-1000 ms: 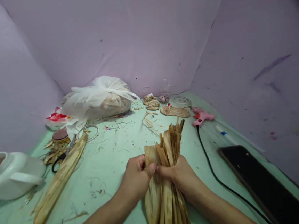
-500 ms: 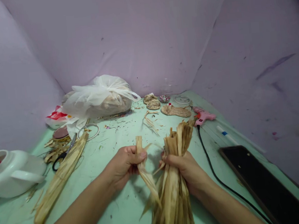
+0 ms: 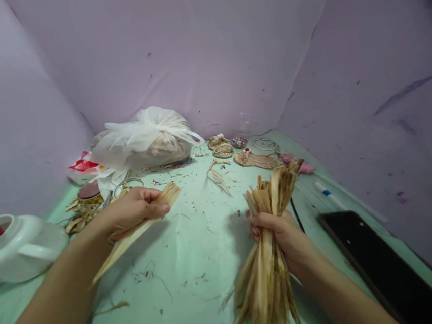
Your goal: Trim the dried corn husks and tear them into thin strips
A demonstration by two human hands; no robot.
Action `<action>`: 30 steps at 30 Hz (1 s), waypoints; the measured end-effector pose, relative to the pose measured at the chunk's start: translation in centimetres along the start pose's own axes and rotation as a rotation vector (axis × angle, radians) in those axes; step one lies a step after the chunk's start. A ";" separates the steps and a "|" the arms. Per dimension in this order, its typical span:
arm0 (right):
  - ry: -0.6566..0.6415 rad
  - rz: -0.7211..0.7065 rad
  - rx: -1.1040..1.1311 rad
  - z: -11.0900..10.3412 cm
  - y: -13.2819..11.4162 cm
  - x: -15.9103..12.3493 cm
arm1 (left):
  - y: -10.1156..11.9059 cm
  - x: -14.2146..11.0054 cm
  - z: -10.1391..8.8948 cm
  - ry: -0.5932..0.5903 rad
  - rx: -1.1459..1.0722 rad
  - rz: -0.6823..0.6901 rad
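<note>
My left hand (image 3: 139, 209) is closed on a single dried corn husk strip (image 3: 169, 194), pinched between thumb and fingers, its long tail slanting down over the wrist. On the right, my right hand (image 3: 278, 229) grips a thick bundle of dried corn husks (image 3: 266, 283) near its top. The bundle's cut ends stick up above the fist and its loose ends fan out below. Both hands are above the pale green tabletop (image 3: 187, 265), well apart. My left arm hides most of the scissors and the longer husks lying under it.
At the back sit a tied white plastic bag (image 3: 146, 143), woven round pieces (image 3: 222, 149) and a woven sole-shaped piece (image 3: 255, 159). A pink glue gun (image 3: 303, 167), a marker (image 3: 328, 195) and a black phone (image 3: 379, 263) lie right. A white pot (image 3: 30, 249) stands left.
My left hand has moved left, away from the bundle, carrying the husk strip with it. My right hand has shifted slightly right with the bundle, now partly covering the glue gun.
</note>
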State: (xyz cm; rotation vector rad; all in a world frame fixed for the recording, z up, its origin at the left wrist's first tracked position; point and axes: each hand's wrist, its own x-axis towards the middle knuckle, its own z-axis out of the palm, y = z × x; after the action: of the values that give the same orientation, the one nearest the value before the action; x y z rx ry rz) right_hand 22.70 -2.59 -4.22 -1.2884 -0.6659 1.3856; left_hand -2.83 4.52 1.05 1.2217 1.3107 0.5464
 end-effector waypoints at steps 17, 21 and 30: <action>-0.270 0.205 0.120 1.9 1.8 -1.3 | -2.8 -1.3 12.9 -0.109 -0.316 0.124; -0.148 0.146 0.049 1.6 1.4 -1.1 | -2.5 -1.1 12.0 -0.098 -0.269 0.018; -0.269 0.140 0.031 1.6 1.3 -1.4 | -2.7 -0.8 11.7 -0.056 -0.170 0.008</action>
State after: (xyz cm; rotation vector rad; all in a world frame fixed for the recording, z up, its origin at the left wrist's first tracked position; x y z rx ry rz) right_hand 20.56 -3.81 -4.50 -1.1519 -0.7421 1.6975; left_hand 6.78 -1.28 -3.20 1.0947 1.1879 0.6121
